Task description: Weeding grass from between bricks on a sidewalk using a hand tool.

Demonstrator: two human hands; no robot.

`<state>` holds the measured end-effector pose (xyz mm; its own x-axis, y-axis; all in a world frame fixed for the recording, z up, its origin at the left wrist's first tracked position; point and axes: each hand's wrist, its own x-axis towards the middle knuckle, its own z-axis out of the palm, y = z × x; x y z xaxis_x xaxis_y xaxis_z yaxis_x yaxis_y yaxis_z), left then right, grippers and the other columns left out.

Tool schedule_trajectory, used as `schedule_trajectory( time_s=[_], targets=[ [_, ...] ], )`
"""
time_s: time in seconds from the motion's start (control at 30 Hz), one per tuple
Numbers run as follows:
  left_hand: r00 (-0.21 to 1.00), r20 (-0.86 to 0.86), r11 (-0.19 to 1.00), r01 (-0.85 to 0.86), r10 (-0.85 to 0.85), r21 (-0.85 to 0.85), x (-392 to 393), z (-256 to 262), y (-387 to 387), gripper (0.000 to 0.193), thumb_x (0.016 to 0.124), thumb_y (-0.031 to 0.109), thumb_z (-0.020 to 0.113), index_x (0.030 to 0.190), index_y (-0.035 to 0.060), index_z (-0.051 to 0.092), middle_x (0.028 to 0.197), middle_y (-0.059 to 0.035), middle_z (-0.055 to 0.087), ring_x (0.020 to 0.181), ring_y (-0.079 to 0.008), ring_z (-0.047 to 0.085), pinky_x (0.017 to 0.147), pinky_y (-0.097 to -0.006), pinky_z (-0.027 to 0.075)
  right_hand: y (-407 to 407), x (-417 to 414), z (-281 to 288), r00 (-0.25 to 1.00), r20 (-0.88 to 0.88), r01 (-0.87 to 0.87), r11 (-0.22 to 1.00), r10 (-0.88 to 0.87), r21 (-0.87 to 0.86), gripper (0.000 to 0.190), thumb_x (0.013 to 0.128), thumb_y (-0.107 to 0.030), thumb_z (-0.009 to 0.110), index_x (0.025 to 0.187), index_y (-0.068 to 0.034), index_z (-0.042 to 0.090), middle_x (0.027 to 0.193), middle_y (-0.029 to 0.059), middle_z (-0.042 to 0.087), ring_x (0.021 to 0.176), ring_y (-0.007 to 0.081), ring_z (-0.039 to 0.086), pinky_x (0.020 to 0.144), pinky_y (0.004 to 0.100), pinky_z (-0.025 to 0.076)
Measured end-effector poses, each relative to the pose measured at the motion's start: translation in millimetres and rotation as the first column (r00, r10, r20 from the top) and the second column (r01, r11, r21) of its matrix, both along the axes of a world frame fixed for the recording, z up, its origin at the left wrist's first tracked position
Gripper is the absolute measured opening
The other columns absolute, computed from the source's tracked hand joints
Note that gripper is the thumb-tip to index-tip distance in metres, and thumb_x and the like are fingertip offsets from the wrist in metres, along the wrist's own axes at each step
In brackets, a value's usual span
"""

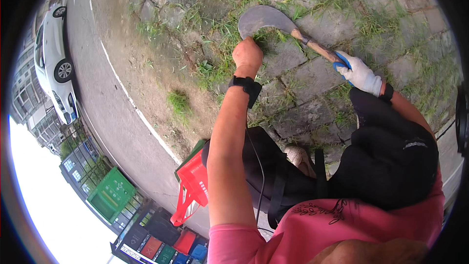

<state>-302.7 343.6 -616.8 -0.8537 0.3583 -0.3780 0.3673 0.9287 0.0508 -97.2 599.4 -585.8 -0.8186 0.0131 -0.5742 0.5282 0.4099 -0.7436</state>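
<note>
In the head view my right hand (pixel 357 71), in a white glove with blue on the palm side, grips the wooden handle (pixel 322 49) of a sickle. Its broad curved metal blade (pixel 262 18) lies low over the weedy paving, hooking round towards my other hand. My bare left hand (pixel 248 55) is curled into a fist among the green grass (pixel 271 36), close to the blade's tip. The fingertips are hidden beneath that fist, and grass shows beside it within the blade's curve.
Grass grows between stone slabs (pixel 293 64). A grass tuft (pixel 178 102) stands on bare soil at left. Beside my leg is a red bag (pixel 194 179). Beyond the road (pixel 110 91) are a white car (pixel 51 58), a green bin (pixel 111 194) and several coloured bins (pixel 166 253).
</note>
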Motion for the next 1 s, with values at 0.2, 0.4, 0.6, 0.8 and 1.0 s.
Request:
schedule_trajectory(
  time_s=[0.2,0.4,0.6,0.8,1.0],
  targets=[
    [0.99,0.125,0.998,-0.054,0.059,-0.039,-12.7,4.9,2.7,0.024,0.08,0.019,0.054,0.096,0.0027,0.062,0.094,-0.0195,0.064,0.092,-0.0337,0.062,0.079,-0.0405,0.049,-3.6,2.1,2.8,0.997,-0.053,-0.049,0.996,0.053,0.07,0.046,0.085,-0.025,0.057,0.125,-0.005,0.045,0.092,0.0225,0.061,0.085,0.0376,0.059,0.074,0.0408,0.045],
    [0.985,0.173,1.0,0.007,-0.007,-0.005,-21.2,2.4,-4.1,0.026,0.08,0.02,0.054,0.099,0.0038,0.062,0.101,-0.021,0.062,0.097,-0.0341,0.059,0.082,-0.0404,0.049,-8.7,13.6,1.0,0.996,-0.055,-0.056,0.989,0.064,0.138,0.049,0.086,-0.029,0.056,0.126,-0.005,0.044,0.093,0.0233,0.06,0.089,0.0391,0.058,0.076,0.0428,0.045],
    [0.988,0.152,1.0,0.024,-0.024,0.0,-30.0,4.3,-12.2,0.026,0.081,0.021,0.053,0.098,0.0038,0.061,0.096,-0.0204,0.063,0.092,-0.0366,0.06,0.08,-0.0428,0.049,-2.5,35.1,1.3,0.998,-0.053,-0.033,0.992,0.04,0.119,0.048,0.087,-0.03,0.055,0.126,-0.005,0.044,0.092,0.0237,0.06,0.088,0.0392,0.058,0.075,0.0425,0.045],
    [0.98,-0.195,0.978,0.009,0.033,0.209,-54.5,43.4,-93.7,0.02,0.082,0.018,0.051,0.092,0.0033,0.061,0.084,-0.0212,0.063,0.079,-0.0399,0.06,0.069,-0.0481,0.047,2.3,39.5,-6.4,0.987,-0.154,0.044,0.997,-0.054,-0.068,0.043,0.087,-0.02,0.052,0.128,-0.007,0.044,0.074,0.0135,0.056,0.063,0.0251,0.053,0.067,0.0337,0.046],
    [0.986,-0.149,0.955,-0.033,0.08,0.295,-9.0,36.3,-87.2,0.022,0.079,0.018,0.057,0.091,0.0,0.06,0.082,-0.0207,0.061,0.077,-0.0386,0.059,0.07,-0.0445,0.048,9.1,2.2,1.4,0.965,-0.194,0.154,0.982,-0.174,-0.114,0.042,0.089,-0.02,0.053,0.127,-0.004,0.044,0.069,0.0041,0.05,0.059,0.0121,0.046,0.057,0.0285,0.042]
  ],
)
